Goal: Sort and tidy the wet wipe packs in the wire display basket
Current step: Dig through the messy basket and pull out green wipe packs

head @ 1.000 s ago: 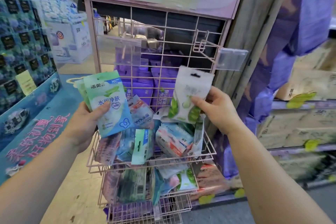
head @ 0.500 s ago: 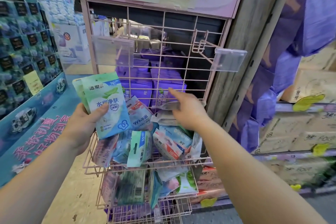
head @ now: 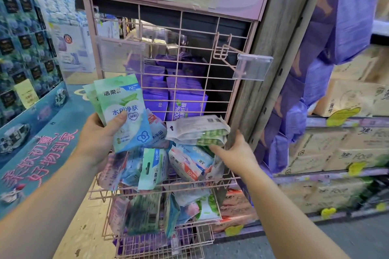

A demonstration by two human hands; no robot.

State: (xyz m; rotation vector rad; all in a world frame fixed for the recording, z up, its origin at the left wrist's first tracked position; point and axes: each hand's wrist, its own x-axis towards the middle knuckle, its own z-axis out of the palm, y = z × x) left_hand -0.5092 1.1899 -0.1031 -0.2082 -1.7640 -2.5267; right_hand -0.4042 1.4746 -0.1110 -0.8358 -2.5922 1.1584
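Observation:
My left hand (head: 99, 139) grips a small stack of green-and-blue wet wipe packs (head: 124, 111) upright above the left side of the pink wire basket (head: 168, 188). Several white packs with green print (head: 195, 128) lie flat in a pile at the basket's back right. My right hand (head: 235, 153) sits at the basket's right end, its fingers reaching left under that pile and its thumb up beside it. Loose packs fill the basket, among them a red-and-white one (head: 185, 164) and a teal one (head: 151, 170) standing on end.
A lower wire basket (head: 160, 244) holds more mixed packs. Behind the grid back stand purple boxes (head: 185, 105). Two clear label holders (head: 252, 67) stick out on hooks. A wooden post (head: 265, 69) borders the right side, with cardboard cartons (head: 347, 153) beyond.
My right hand laid the white-and-green pack flat on the pile at the back right, then dropped to the basket's right end. My left hand kept its packs.

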